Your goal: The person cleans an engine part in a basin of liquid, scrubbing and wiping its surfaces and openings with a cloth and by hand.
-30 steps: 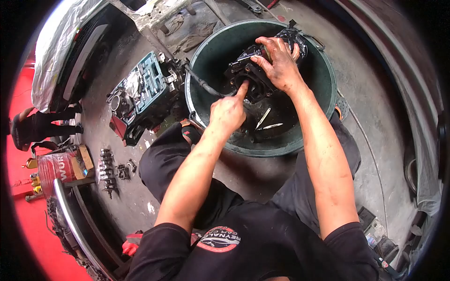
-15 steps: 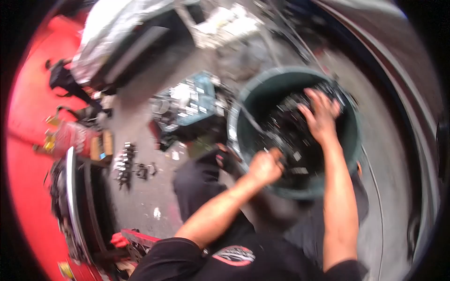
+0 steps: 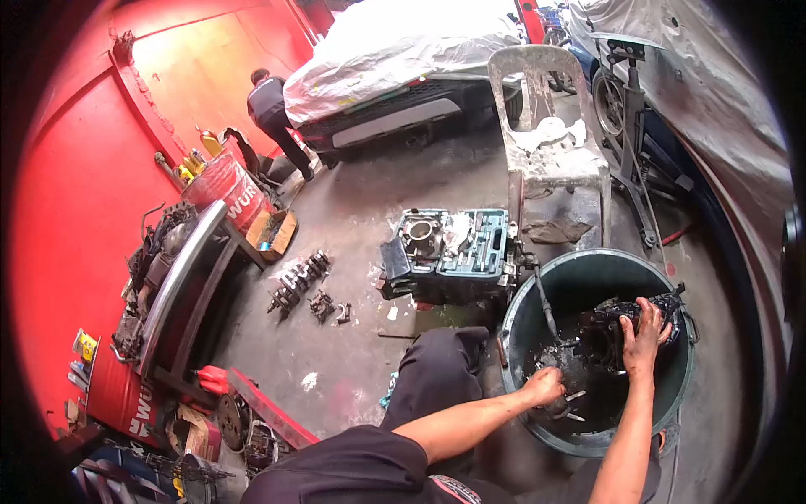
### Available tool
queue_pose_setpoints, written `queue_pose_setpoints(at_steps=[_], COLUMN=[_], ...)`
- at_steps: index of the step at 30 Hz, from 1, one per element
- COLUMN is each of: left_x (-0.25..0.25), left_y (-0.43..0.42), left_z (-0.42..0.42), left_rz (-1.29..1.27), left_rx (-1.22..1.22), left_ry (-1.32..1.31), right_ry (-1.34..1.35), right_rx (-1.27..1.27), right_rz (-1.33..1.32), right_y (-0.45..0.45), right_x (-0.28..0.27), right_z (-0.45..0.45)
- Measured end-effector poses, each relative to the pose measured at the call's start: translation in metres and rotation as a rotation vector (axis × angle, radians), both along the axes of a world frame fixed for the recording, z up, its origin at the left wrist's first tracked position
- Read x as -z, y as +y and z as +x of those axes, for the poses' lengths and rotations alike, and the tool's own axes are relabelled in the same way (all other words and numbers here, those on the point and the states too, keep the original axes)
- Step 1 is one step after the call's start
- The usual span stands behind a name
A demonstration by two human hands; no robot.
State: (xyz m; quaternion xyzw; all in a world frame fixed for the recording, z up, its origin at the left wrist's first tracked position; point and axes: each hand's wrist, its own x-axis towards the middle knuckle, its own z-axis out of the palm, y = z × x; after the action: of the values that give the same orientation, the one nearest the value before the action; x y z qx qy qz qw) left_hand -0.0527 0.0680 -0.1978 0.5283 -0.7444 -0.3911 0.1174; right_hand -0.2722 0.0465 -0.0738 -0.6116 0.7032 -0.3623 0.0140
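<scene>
A big round dark green tub point(image 3: 516, 323) stands in front of me at the lower right. In it lies a wet, black metal engine part point(image 3: 600, 340) with a round opening, leaning toward the right wall. My right hand point(image 3: 642, 336) grips the top of this part, thumb and fingers apart around its edge. My left hand point(image 3: 546, 388) is closed in a fist low on the tub's left side. Something greyish shows beneath the left fingers, but I cannot make it out. A dark hose point(image 3: 546, 307) hangs over the tub's rim and ends near the left hand.
Beyond the tub are a blue tool case point(image 3: 477, 244) and a stained plastic chair point(image 3: 550, 160). A crankshaft point(image 3: 300, 281) lies on the floor to the left. A covered car point(image 3: 403, 63) and a person point(image 3: 273, 113) are farther back. A jack stand point(image 3: 634, 143) rises at right.
My view has swung up and left, so the tub sits lower and farther right. My right hand, spread over the part before, now grips it. The left stays closed.
</scene>
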Motion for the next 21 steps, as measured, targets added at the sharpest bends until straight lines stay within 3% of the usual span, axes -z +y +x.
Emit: queue_pose_setpoints(at_steps=[7, 8, 10, 11, 13, 14, 15, 16, 17, 19, 20, 21], left_x=[0.033, 0.07, 0.089, 0.073, 0.073, 0.091, 0.081, 0.075, 0.113, 0.103, 0.133, 0.13], left_y=[0.014, 0.006, 0.011, 0.009, 0.008, 0.011, 0.01, 0.0, -0.006, -0.012, -0.027, -0.036], left_z=[-0.011, -0.01, -0.01, -0.007, -0.002, 0.01, 0.009, 0.009, 0.012, 0.004, 0.001, -0.001], left_rz=[-0.046, -0.255, -0.399, -0.314, -0.204, -0.352, -0.161, 0.035, 0.087, 0.032, 0.102, 0.098], left_rx=[0.275, 0.498, 0.57, 0.43, 0.545, 0.565, 0.465, 0.573, 0.596, 0.726, 0.814, 0.742], left_ry=[-0.156, -0.236, -0.254, -0.204, -0.46, -0.371, -0.415, -0.554, -0.59, -0.599, -0.621, -0.603], right_ry=[0.037, 0.059, 0.04, 0.053, 0.059, 0.083, 0.089, 0.076, 0.06, 0.051, 0.032, 0.01], right_rx=[0.009, 0.017, 0.02, 0.041, 0.011, 0.012, 0.018, 0.014, 0.002, 0.009, 0.004, -0.004], right_rz=[-0.031, -0.044, -0.047, -0.005, -0.076, -0.059, -0.087, -0.084, -0.09, -0.129, -0.104, -0.087], right_y=[-0.003, -0.005, -0.006, -0.008, -0.006, -0.005, -0.004, -0.003, -0.001, -0.004, -0.003, -0.003], right_x=[0.01, 0.013, 0.011, 0.012, 0.008, 0.009, 0.01, 0.01, 0.009, 0.013, 0.009, 0.007], right_z=[0.001, 0.001, 0.003, 0.002, 0.001, -0.002, -0.003, -0.004, -0.004, -0.005, -0.004, -0.003])
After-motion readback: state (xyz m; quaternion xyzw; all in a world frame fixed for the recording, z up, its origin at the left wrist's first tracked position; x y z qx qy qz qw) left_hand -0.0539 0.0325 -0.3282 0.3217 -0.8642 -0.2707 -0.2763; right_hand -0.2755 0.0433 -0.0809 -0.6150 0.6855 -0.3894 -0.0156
